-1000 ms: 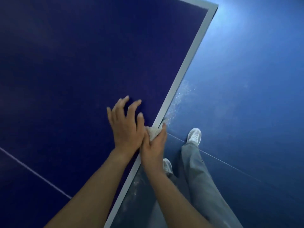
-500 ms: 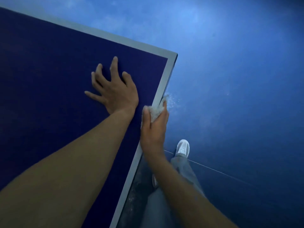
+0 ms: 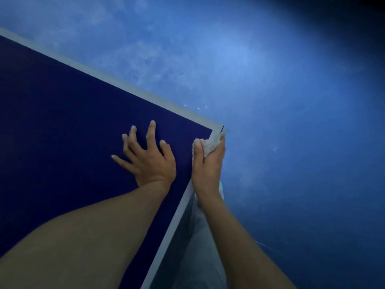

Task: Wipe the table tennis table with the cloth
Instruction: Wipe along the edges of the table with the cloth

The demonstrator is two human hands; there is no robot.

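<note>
Your right hand (image 3: 208, 167) is pinching the cloth (image 3: 209, 146). The grip is pressed together, thumb on the table side and fingers on the outer side, with the white wad bunching out between them. The cloth is sitting right against the side edge of the table (image 3: 62, 122), just short of the corner (image 3: 218, 127), and a wisp of it is poking past the fingertips toward that corner. You are working on the white side border (image 3: 166, 245), not on the dark blue field.

Your left hand (image 3: 150, 157) is resting on the table just beside the right, fingers spread and arched, holding nothing. It is probably acting as a brace.

The relation that matters is this: the cloth is lying at the tip of your grip and pointing along the side edge, whose long axis is running from your body up to the corner. Hardly any edge lies ahead of the cloth, so I judge that the next stroke is going to have to turn along the far border (image 3: 104, 77) or sweep inward. The right hand is nearer to both, and the left is lying in the path of an inward sweep.

Beyond the table, the blue floor (image 3: 270, 80) is showing pale scuffs and a few light specks near the corner. Your pale trousers (image 3: 200, 247) are showing beside the right forearm. No brand, label or writing is readable anywhere.
</note>
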